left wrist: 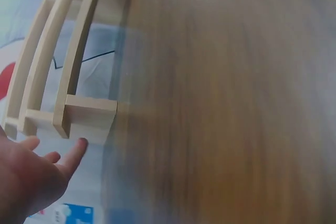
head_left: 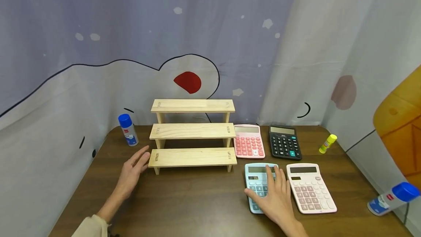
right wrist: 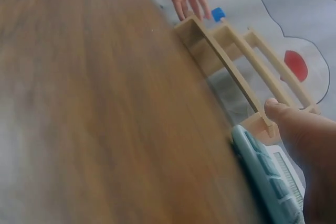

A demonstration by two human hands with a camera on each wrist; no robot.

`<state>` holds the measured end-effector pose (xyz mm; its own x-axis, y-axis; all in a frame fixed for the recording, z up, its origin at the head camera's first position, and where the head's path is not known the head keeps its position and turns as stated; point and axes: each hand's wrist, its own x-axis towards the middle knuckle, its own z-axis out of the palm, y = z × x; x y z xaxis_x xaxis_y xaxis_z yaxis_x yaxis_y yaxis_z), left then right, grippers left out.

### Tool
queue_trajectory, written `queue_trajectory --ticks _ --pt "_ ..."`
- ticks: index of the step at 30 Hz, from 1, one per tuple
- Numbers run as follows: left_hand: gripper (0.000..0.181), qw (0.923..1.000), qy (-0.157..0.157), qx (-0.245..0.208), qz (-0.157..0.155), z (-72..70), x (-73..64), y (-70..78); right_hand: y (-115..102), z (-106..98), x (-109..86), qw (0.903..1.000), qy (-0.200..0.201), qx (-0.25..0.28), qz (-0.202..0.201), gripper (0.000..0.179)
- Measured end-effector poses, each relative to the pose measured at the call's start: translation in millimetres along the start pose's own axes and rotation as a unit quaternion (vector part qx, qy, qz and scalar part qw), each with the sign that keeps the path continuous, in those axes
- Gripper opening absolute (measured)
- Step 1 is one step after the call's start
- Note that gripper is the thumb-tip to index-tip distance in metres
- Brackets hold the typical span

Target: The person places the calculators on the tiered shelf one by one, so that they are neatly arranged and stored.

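A three-tier wooden stand [head_left: 192,157] occupies the middle of the table in the head view. My left hand [head_left: 132,173] is beside its lower left end, fingers extended and holding nothing; the left wrist view shows the fingertips close to the stand's end, and contact is unclear. Over a light blue calculator [head_left: 253,184] my right hand [head_left: 277,196] is spread, covering its right side. The thumb lies across its lower left part, and whether the fingers touch it cannot be told. In the right wrist view the same calculator's edge shows beneath the thumb [right wrist: 286,116].
A pink calculator [head_left: 249,145] and a black calculator [head_left: 284,145] lie behind, with a white-and-pink calculator [head_left: 310,189] to the right. A yellow glue stick [head_left: 327,143] stands farther right. Blue-capped bottles stand at left [head_left: 129,131] and right [head_left: 391,198]. Curtains surround the table.
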<state>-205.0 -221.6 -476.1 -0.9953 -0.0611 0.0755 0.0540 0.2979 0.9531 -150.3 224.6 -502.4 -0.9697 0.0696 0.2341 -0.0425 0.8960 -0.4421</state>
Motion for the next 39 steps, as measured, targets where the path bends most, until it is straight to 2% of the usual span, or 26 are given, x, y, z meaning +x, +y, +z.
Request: queue_trajectory --ticks 3,6,9,15,19,24,26,28,34,39 --pt "0.065 0.9944 0.025 -0.094 -0.043 1.5 3.4 -0.6 0 4 -0.5 1.0000 -0.004 -0.003 0.008 0.115" --pt "0.067 0.9845 0.049 -0.149 -0.078 4.7 7.2 -1.4 -1 7 -1.3 0.9999 -0.006 -0.010 0.013 0.119" --pt "0.062 0.9760 0.071 -0.173 -0.112 8.2 10.8 -4.0 -1 9 -1.8 0.9998 0.000 -0.018 0.009 0.121" --pt "0.055 0.9653 0.101 -0.191 -0.147 14.0 18.6 -14.3 -1 14 -1.1 0.9996 0.003 -0.028 0.009 0.121" --pt "0.050 0.9572 0.096 -0.225 -0.155 13.8 18.9 -20.3 -2 17 -0.1 0.9994 0.002 -0.034 0.011 0.117" --pt "0.034 0.9366 0.072 -0.301 -0.165 14.8 19.0 -26.2 0 19 2.0 0.9991 0.018 -0.037 0.008 0.111" --pt "0.031 0.9308 0.071 -0.317 -0.167 14.5 16.8 -29.0 0 21 2.9 0.9992 0.020 -0.033 0.004 0.111" --pt "0.029 0.9295 0.071 -0.321 -0.167 14.4 14.8 -31.0 0 21 3.8 0.9994 0.021 -0.029 -0.002 0.110" --pt "0.041 0.9370 0.066 -0.310 -0.146 16.9 14.8 -33.4 4 20 6.4 0.9990 0.038 -0.018 -0.014 0.110" --pt "0.040 0.9386 0.057 -0.314 -0.132 16.4 18.3 -34.0 6 21 7.5 0.9993 0.034 -0.007 -0.012 0.110"
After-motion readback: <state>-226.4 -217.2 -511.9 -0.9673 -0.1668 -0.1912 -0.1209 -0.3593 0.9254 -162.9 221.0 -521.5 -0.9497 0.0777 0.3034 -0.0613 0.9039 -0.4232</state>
